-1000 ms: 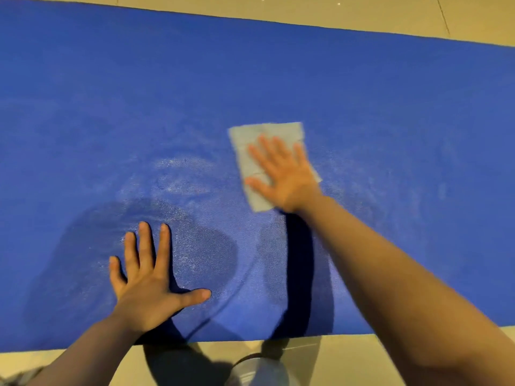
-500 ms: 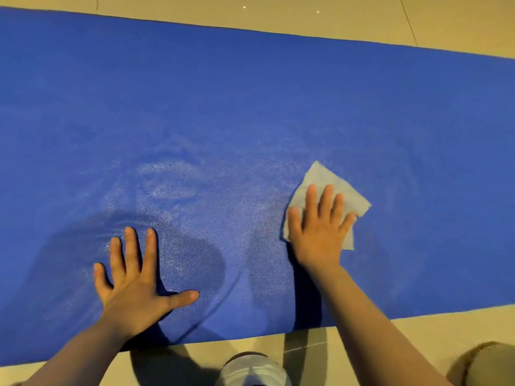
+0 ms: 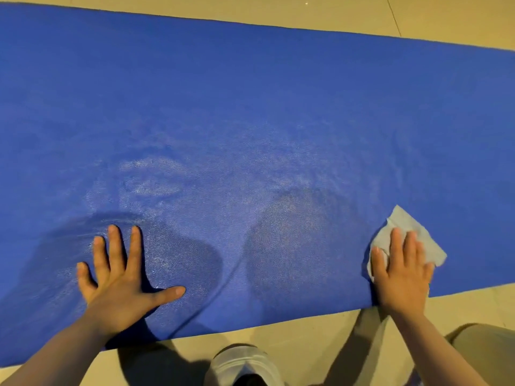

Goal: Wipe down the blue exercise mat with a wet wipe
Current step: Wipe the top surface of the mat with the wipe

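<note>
Beige floor tiles carry the blue exercise mat, soft and grippy-looking. Left hand lies flat, fingers spread, steadying it. Right hand presses the thin, limp wet wipe flat near the mat's near edge; palm pressure suits it better than pinching.

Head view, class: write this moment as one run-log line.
step: wiping | right hand: flat on wipe, near edge of mat | left hand: flat on mat, bracing | floor: tile
</note>
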